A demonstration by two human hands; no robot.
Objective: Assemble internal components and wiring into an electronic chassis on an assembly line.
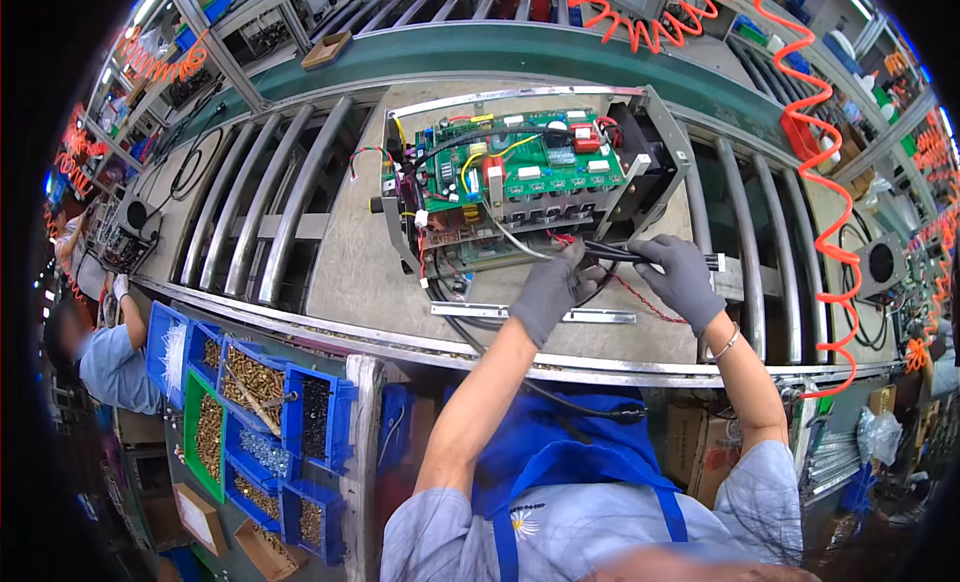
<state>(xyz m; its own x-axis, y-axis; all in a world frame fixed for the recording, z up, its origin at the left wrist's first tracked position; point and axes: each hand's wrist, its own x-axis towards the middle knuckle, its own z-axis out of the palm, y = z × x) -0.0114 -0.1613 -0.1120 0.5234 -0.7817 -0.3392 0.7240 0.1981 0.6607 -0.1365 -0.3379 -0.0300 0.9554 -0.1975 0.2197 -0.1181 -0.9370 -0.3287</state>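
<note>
An open electrical unit with a green circuit board [550,157] and a metal frame stands on a flat board [345,247] over the roller conveyor. In front of it, both my grey-gloved hands grip a bundle of black cables [612,252]. My left hand [553,290] is closed around the bundle near the unit's lower edge. My right hand [682,279] pinches it further right, where the cable ends stick out past the fingers. A thin red twisted wire [650,300] runs below my hands. Nearer me lies a slotted metal strip [480,311], partly behind my left wrist.
Blue bins of screws [255,387] and a green bin [205,432] stand at the lower left. Metal rollers [262,197] flank the board on both sides. Orange coiled hoses [835,232] hang at the right. A co-worker [115,352] works at the far left.
</note>
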